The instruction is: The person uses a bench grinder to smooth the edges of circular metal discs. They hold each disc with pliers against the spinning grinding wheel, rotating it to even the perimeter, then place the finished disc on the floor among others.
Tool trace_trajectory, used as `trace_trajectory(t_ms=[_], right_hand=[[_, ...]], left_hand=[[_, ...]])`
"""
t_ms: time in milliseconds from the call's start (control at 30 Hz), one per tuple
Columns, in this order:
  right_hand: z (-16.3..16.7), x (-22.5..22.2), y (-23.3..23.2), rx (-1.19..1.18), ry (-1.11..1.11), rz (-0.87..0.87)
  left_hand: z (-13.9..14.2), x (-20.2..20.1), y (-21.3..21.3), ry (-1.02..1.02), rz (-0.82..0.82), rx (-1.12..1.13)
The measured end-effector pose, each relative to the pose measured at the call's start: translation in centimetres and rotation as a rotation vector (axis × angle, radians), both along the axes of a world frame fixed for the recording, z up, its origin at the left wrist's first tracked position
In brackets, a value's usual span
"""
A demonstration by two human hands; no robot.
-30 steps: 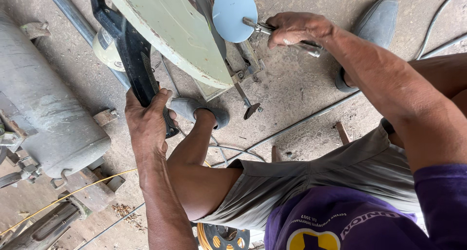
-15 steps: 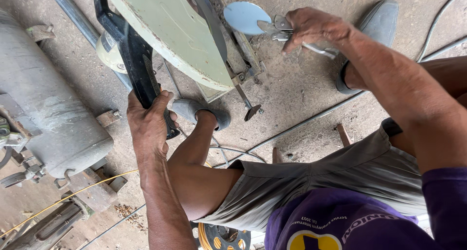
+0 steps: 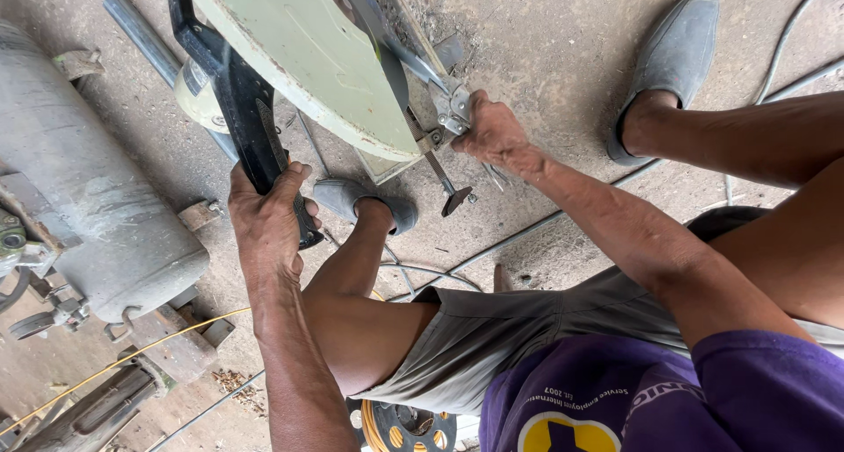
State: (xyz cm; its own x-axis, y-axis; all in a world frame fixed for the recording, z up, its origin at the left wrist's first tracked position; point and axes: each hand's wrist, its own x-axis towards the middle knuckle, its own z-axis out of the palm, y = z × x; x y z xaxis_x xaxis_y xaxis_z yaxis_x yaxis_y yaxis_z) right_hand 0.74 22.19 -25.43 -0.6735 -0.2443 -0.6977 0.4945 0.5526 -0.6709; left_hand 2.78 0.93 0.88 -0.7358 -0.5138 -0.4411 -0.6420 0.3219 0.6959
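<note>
So the person's left hand point(image 3: 268, 219) is wrapped tight around the long black plastic handle point(image 3: 246, 127) of a pale green metal chop saw point(image 3: 308, 56), handle running up and away from the wrist. Right hand point(image 3: 494, 135) is closed down on the small grey metal clamp bracket point(image 3: 453, 109) at the guard's lower edge, just past the fingertips. Dusty concrete floor point(image 3: 545, 39) underneath.
</note>
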Motion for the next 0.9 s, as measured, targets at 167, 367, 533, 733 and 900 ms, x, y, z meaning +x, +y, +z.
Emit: trace_trajectory(t_ms=[167,367,533,733,900], right_hand=[[-0.4,1.1,0.5,0.192,0.05,0.123],[-0.2,1.6,1.8,0.35,0.122,0.279],[0.3,0.4,4.3,0.375,-0.007,0.27],[-2.9,0.6,3.2,-0.024,-0.001,-0.097],[-7.0,0.9,-2.7,-0.379,-0.081,-0.572]], left_hand=[[-0.1,-0.1,-0.1,0.005,0.005,0.015],[-0.4,-0.2,-0.2,0.024,-0.017,0.025],[-0.5,-0.2,-0.5,0.02,-0.013,0.024],[-0.4,-0.1,-0.1,0.011,-0.009,0.002],[0.0,0.0,-0.1,0.001,-0.002,0.003]])
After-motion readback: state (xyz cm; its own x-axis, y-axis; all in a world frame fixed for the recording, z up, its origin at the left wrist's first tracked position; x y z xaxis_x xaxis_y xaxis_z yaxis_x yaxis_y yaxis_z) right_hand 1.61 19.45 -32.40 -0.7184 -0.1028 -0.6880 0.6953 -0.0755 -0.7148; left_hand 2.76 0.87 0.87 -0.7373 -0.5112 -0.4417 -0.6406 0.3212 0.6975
